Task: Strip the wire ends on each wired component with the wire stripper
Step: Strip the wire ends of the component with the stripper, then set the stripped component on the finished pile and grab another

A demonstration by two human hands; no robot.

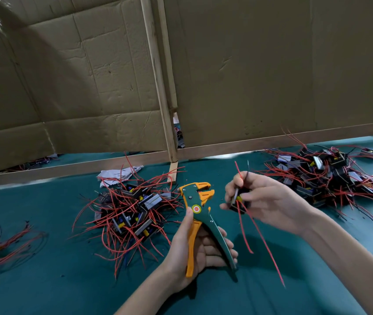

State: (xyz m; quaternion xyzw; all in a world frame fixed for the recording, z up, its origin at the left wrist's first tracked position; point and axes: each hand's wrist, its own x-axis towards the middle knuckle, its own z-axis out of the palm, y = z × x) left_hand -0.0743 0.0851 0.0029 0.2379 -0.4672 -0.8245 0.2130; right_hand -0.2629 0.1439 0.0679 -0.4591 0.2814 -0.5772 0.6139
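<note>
A teal-covered counter point(67, 280) carries a tangled heap of wired components point(131, 212) with red leads at its middle, a second heap point(331, 176) at the right, and a few loose components point(3, 242) at the left edge. A crumpled white cloth point(117, 175) lies just behind the middle heap, near the wood-framed cardboard screen point(67, 167) standing along the back.

Counting two hands: one left hand point(194, 248) and one right hand point(269, 201). Seeing just one wire stripper point(200, 214), sitting in the left hand. Counting one small wired part point(238, 204), being pinched in the right hand and showing three red wires and one dark wire. Finding three piles of wired parts lying on one green table point(56, 280): the middle heap point(128, 212), the right heap point(326, 178) and the little left bunch point(1, 244). Not managing to count the tangled parts inside each pile. Spotting one white cloth point(117, 175). Counting two big sheets standing at the back: the left cardboard sheet point(67, 76) and the right cardboard sheet point(272, 64).
</note>
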